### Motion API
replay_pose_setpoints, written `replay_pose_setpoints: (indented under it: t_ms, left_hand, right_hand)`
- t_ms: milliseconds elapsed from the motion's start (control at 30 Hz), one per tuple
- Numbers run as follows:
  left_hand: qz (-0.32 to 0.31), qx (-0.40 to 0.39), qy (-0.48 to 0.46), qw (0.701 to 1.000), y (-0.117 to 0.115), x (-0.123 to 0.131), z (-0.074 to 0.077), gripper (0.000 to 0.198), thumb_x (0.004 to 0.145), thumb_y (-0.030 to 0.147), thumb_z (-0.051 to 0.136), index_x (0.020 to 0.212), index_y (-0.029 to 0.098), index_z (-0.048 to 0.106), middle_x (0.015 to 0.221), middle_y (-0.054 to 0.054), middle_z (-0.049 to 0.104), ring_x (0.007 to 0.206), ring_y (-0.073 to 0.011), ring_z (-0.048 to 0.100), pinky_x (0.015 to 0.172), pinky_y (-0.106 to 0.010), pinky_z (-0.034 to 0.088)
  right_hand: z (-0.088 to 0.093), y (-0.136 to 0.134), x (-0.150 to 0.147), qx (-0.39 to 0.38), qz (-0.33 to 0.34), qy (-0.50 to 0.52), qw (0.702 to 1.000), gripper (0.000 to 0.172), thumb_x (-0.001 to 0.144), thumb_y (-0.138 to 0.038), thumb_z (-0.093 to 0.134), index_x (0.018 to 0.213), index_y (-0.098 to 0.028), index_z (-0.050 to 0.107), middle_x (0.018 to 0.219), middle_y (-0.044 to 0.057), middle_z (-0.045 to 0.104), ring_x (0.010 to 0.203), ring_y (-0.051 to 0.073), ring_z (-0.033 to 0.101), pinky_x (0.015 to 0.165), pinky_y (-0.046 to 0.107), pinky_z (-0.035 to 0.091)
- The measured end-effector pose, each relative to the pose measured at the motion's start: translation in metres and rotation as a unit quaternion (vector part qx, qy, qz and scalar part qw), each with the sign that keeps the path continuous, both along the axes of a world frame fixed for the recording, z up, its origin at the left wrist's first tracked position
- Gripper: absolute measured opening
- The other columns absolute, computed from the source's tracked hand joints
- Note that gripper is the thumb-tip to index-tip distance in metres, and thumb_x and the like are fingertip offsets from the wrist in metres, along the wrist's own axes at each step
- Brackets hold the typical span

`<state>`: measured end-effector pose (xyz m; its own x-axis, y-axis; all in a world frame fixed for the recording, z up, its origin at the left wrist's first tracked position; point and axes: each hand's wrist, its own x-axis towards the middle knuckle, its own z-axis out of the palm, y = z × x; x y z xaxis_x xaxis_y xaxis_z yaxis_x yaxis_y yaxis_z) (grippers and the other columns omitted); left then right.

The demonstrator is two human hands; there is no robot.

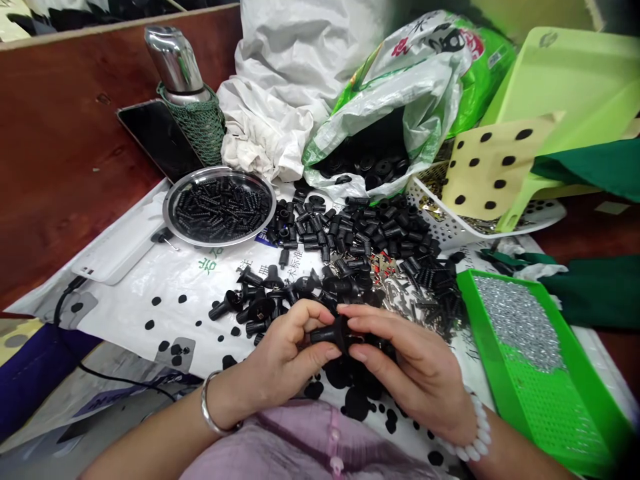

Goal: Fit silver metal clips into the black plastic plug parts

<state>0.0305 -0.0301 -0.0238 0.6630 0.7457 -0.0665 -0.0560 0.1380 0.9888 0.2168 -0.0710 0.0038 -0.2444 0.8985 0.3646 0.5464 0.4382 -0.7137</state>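
Note:
Both hands meet at the near middle of the table around one black plastic part with a ribbed barrel and a wide flange (342, 335). My left hand (287, 353) pinches the barrel end between thumb and fingers. On the flange side, my right hand (407, 363) grips the part with thumb and fingertips; its inner fingers are partly hidden. Just beyond the hands lie similar flanged black parts (257, 309) in a loose group. Behind them spreads a heap of small black cylinders (345, 230), with a patch of small metal strips (403, 297) at its right.
A round metal dish (170, 223) of black screw-like pieces sits at left, near a white power bank (117, 250), phone (157, 137) and flask (175, 63). An opened bag (435, 87) holds black discs. A white basket (445, 220) and green tray (493, 357) of metal bits stand right.

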Motion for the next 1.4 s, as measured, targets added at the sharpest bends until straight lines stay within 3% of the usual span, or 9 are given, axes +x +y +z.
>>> replay_pose_setpoints:
  t_ms: [200, 333, 600, 700, 833, 1000, 1167, 1300, 1400]
  left_hand:
    - [0.02, -0.04, -0.023, 0.999, 0.0, -0.001, -0.006, 0.02, 0.082, 0.024, 0.058, 0.097, 0.017, 0.047, 0.073, 0.003, 0.05, 0.056, -0.0052, 0.044, 0.051, -0.016, 0.039]
    - [0.028, -0.063, -0.039, 0.997, -0.001, -0.002, -0.011, 0.022, 0.083, 0.029, 0.058, 0.097, 0.018, 0.045, 0.068, 0.005, 0.048, 0.051, -0.0038, 0.042, 0.047, -0.014, 0.036]
    - [0.058, -0.057, -0.058, 0.995, -0.005, 0.005, -0.01, 0.023, 0.091, 0.04, 0.042, 0.099, 0.019, 0.044, 0.058, 0.007, 0.04, 0.045, -0.0036, 0.036, 0.041, -0.013, 0.029]
    - [0.085, -0.022, -0.015, 0.996, -0.005, 0.008, -0.008, 0.032, 0.093, 0.04, 0.033, 0.116, 0.02, 0.044, 0.065, 0.004, 0.042, 0.048, -0.0045, 0.034, 0.043, -0.015, 0.031]
    - [0.096, 0.079, 0.037, 0.992, -0.003, 0.008, -0.004, 0.038, 0.095, 0.036, 0.027, 0.127, 0.019, 0.039, 0.068, 0.001, 0.05, 0.056, -0.0086, 0.044, 0.051, -0.019, 0.04]
    - [0.114, 0.241, 0.115, 0.957, 0.001, 0.006, 0.003, 0.039, 0.095, 0.027, 0.026, 0.13, 0.014, 0.038, 0.066, -0.001, 0.057, 0.051, -0.0114, 0.048, 0.053, -0.024, 0.042]
    - [0.099, 0.298, 0.128, 0.941, 0.002, 0.006, 0.004, 0.04, 0.093, 0.02, 0.027, 0.131, 0.01, 0.037, 0.081, -0.006, 0.063, 0.058, -0.0129, 0.055, 0.063, -0.025, 0.045]
    - [0.089, 0.353, 0.126, 0.923, 0.003, 0.006, 0.0, 0.042, 0.092, 0.016, 0.029, 0.133, 0.01, 0.033, 0.086, -0.007, 0.064, 0.069, -0.0153, 0.061, 0.067, -0.026, 0.046]
    - [0.085, 0.39, 0.134, 0.907, 0.004, 0.007, -0.002, 0.043, 0.092, 0.014, 0.03, 0.134, 0.011, 0.03, 0.092, -0.008, 0.065, 0.076, -0.0162, 0.063, 0.07, -0.026, 0.046]
  right_hand:
    - [0.003, 0.0, -0.003, -0.033, 0.016, 0.053, 0.998, 0.019, 0.083, -0.021, 0.063, 0.102, -0.02, 0.06, 0.111, 0.009, 0.064, 0.101, 0.019, 0.061, 0.086, 0.03, 0.053]
    - [0.003, -0.001, -0.003, -0.026, 0.017, 0.043, 0.999, 0.021, 0.084, -0.018, 0.061, 0.105, -0.019, 0.058, 0.115, 0.01, 0.062, 0.104, 0.018, 0.06, 0.088, 0.03, 0.051]
    - [-0.009, -0.006, -0.006, 0.093, 0.025, -0.082, 0.992, 0.024, 0.086, -0.012, 0.054, 0.11, -0.014, 0.053, 0.124, 0.018, 0.055, 0.111, 0.019, 0.056, 0.089, 0.028, 0.05]
    - [-0.013, -0.008, -0.006, 0.117, 0.013, -0.098, 0.988, 0.035, 0.086, -0.009, 0.053, 0.12, -0.014, 0.048, 0.125, 0.017, 0.055, 0.113, 0.019, 0.054, 0.091, 0.029, 0.05]
    - [-0.015, -0.007, -0.006, 0.129, 0.012, -0.105, 0.986, 0.05, 0.086, -0.007, 0.051, 0.134, -0.012, 0.037, 0.126, 0.017, 0.054, 0.117, 0.02, 0.051, 0.093, 0.031, 0.048]
    - [-0.017, -0.008, -0.005, 0.114, 0.009, -0.1, 0.988, 0.051, 0.087, -0.009, 0.05, 0.136, -0.015, 0.038, 0.129, 0.014, 0.051, 0.118, 0.021, 0.05, 0.094, 0.034, 0.048]
    - [-0.017, -0.01, -0.006, 0.079, -0.003, -0.044, 0.996, 0.052, 0.083, -0.008, 0.055, 0.132, -0.02, 0.045, 0.127, 0.011, 0.054, 0.113, 0.022, 0.054, 0.094, 0.036, 0.049]
    - [-0.018, -0.011, -0.008, -0.009, -0.031, 0.062, 0.998, 0.044, 0.08, -0.012, 0.062, 0.122, -0.025, 0.056, 0.117, 0.007, 0.062, 0.104, 0.022, 0.06, 0.089, 0.036, 0.052]
    - [-0.02, -0.013, -0.01, -0.141, -0.042, 0.199, 0.969, 0.036, 0.083, -0.016, 0.061, 0.117, -0.028, 0.06, 0.107, 0.004, 0.067, 0.092, 0.018, 0.066, 0.078, 0.029, 0.057]
